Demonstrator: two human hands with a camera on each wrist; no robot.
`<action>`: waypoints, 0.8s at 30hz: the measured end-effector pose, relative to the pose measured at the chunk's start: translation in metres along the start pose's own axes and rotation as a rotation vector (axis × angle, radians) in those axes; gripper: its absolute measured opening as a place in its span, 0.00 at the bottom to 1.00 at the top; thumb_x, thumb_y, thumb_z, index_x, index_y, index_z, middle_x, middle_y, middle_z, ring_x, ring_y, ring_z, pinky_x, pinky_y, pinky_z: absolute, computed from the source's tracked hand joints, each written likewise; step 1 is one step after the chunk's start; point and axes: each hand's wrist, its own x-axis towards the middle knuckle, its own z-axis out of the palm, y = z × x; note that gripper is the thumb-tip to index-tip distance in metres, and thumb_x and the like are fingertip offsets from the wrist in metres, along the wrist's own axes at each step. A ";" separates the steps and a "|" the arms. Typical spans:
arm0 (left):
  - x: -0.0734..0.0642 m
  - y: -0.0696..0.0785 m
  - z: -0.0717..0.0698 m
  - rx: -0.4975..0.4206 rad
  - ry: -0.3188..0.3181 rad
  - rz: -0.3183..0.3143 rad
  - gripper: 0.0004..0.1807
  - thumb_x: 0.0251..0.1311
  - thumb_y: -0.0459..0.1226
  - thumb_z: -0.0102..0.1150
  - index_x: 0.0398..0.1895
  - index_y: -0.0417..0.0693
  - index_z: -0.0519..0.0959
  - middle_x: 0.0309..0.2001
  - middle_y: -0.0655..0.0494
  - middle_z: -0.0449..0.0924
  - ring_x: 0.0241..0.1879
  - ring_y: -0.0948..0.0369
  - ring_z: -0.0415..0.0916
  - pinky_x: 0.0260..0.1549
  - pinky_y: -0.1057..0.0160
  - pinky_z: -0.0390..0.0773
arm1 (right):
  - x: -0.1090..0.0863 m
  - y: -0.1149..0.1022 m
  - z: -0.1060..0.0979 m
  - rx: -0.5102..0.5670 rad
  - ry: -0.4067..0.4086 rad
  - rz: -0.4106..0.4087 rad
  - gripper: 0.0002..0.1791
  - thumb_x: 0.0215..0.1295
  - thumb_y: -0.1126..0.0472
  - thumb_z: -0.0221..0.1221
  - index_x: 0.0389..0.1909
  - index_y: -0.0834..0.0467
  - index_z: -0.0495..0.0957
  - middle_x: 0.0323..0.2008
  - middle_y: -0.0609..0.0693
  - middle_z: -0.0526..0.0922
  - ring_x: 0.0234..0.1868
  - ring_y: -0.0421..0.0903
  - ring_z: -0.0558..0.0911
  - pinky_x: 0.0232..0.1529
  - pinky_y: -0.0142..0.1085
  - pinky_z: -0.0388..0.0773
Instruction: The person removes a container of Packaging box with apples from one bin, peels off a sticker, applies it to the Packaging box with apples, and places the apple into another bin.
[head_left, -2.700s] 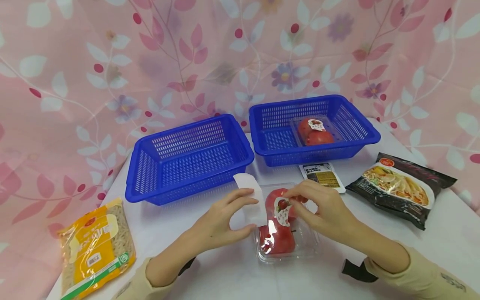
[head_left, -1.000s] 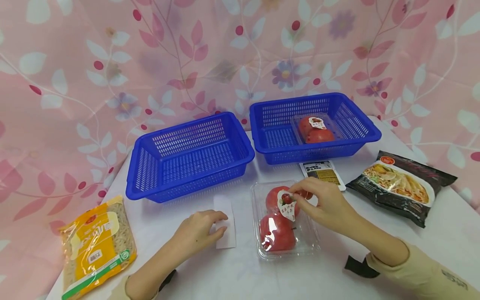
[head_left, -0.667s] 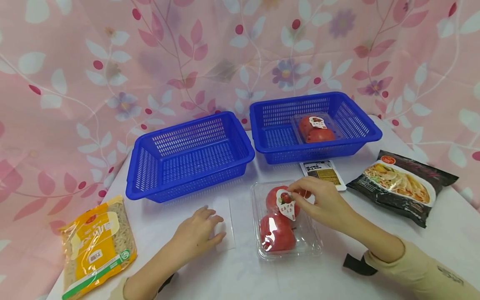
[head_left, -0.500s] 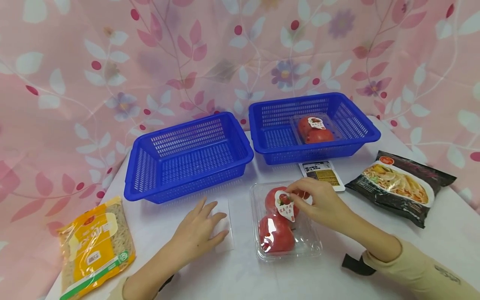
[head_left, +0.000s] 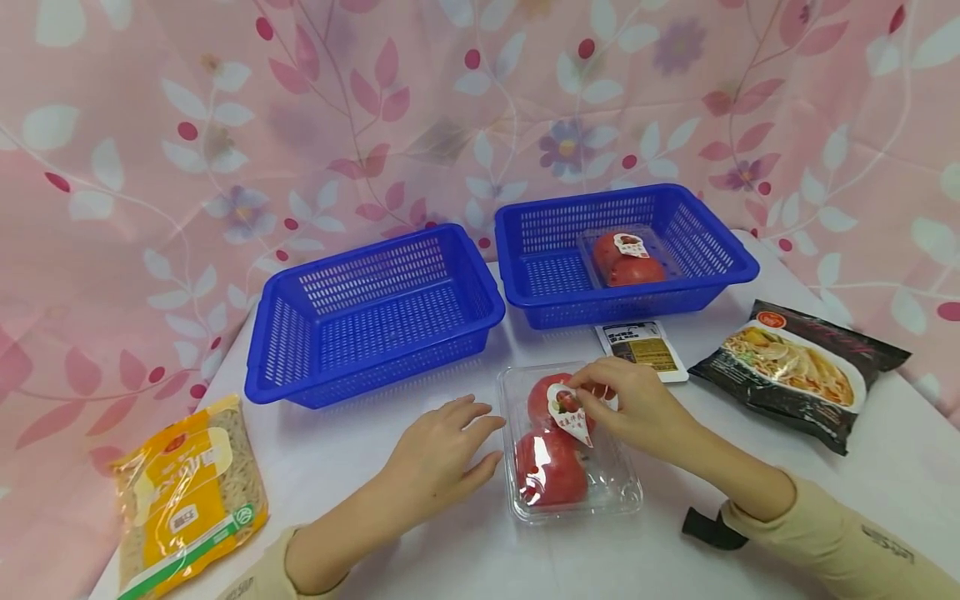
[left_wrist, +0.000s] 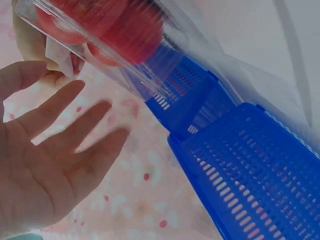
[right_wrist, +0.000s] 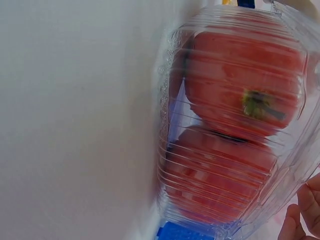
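Note:
A clear plastic box point(head_left: 613, 493) with red round fruits point(head_left: 551, 471) inside lies in front of me on the white tabletop. My right hand point(head_left: 637, 408) is over the lid, thumb and forefinger pinching the edge of a white sticker point(head_left: 572, 419) printed with a red fruit and red characters. Beside the box's left edge, my left hand point(head_left: 441, 454) holds nothing; its fingers spread toward the box, as the left wrist view also shows. Through the ribbed side in the right wrist view, one fruit point(right_wrist: 245, 80) shows a short stem in a greenish hollow.
Two blue baskets stand behind: the left basket point(head_left: 375, 385), and the right basket point(head_left: 607, 310) holding a similar fruit box point(head_left: 630, 258). A small flat packet point(head_left: 642, 350) and a black noodle bag point(head_left: 802, 371) lie right, a yellow bag point(head_left: 191, 492) left.
My left hand has put a white paper strip down to the left of the box, then come back right to the box's edge. The right hand keeps its pinch on the sticker.

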 end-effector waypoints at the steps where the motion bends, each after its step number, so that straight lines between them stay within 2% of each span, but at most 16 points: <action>1: 0.002 0.001 0.000 0.005 0.020 0.015 0.17 0.53 0.45 0.59 0.47 0.51 0.79 0.51 0.49 0.75 0.56 0.48 0.68 0.43 0.51 0.76 | 0.000 0.000 0.000 -0.002 0.003 -0.003 0.09 0.52 0.71 0.63 0.33 0.56 0.80 0.29 0.44 0.81 0.28 0.35 0.74 0.26 0.32 0.75; 3: 0.006 0.003 0.000 0.008 0.062 0.039 0.18 0.53 0.44 0.59 0.47 0.51 0.78 0.55 0.46 0.71 0.61 0.46 0.62 0.46 0.50 0.74 | 0.001 0.001 0.001 -0.009 0.008 -0.007 0.09 0.51 0.71 0.63 0.33 0.56 0.80 0.29 0.44 0.81 0.28 0.36 0.74 0.26 0.32 0.75; 6: 0.013 0.003 0.001 -0.004 0.100 0.054 0.18 0.52 0.43 0.60 0.48 0.51 0.78 0.59 0.42 0.66 0.66 0.44 0.50 0.54 0.50 0.67 | 0.002 0.003 0.002 -0.020 0.009 -0.004 0.09 0.51 0.70 0.63 0.33 0.56 0.81 0.30 0.43 0.81 0.28 0.35 0.75 0.25 0.31 0.75; 10: 0.021 0.004 0.006 -0.042 0.102 0.072 0.19 0.53 0.44 0.59 0.49 0.51 0.77 0.61 0.40 0.63 0.68 0.43 0.42 0.60 0.50 0.58 | 0.003 0.005 0.005 -0.035 0.009 -0.007 0.08 0.50 0.70 0.63 0.32 0.56 0.81 0.29 0.43 0.81 0.28 0.35 0.75 0.25 0.31 0.76; 15: 0.028 0.006 0.016 -0.060 0.082 0.113 0.19 0.56 0.45 0.56 0.51 0.52 0.76 0.62 0.40 0.60 0.68 0.44 0.41 0.60 0.49 0.57 | 0.004 0.007 0.008 -0.057 0.006 -0.009 0.08 0.50 0.69 0.63 0.32 0.57 0.81 0.29 0.43 0.81 0.28 0.36 0.75 0.26 0.31 0.76; 20: 0.032 0.005 0.021 -0.041 0.067 0.117 0.20 0.58 0.48 0.53 0.52 0.52 0.76 0.63 0.41 0.60 0.68 0.45 0.42 0.61 0.50 0.56 | 0.005 0.008 0.011 -0.071 -0.019 0.007 0.08 0.51 0.68 0.64 0.33 0.56 0.81 0.30 0.43 0.82 0.30 0.37 0.75 0.30 0.33 0.76; 24: 0.035 0.004 0.024 -0.088 0.057 0.120 0.20 0.59 0.48 0.52 0.52 0.52 0.75 0.63 0.42 0.60 0.68 0.46 0.44 0.61 0.50 0.57 | 0.006 0.008 0.012 -0.087 -0.028 0.008 0.08 0.50 0.67 0.64 0.32 0.56 0.81 0.28 0.42 0.81 0.30 0.37 0.74 0.28 0.32 0.74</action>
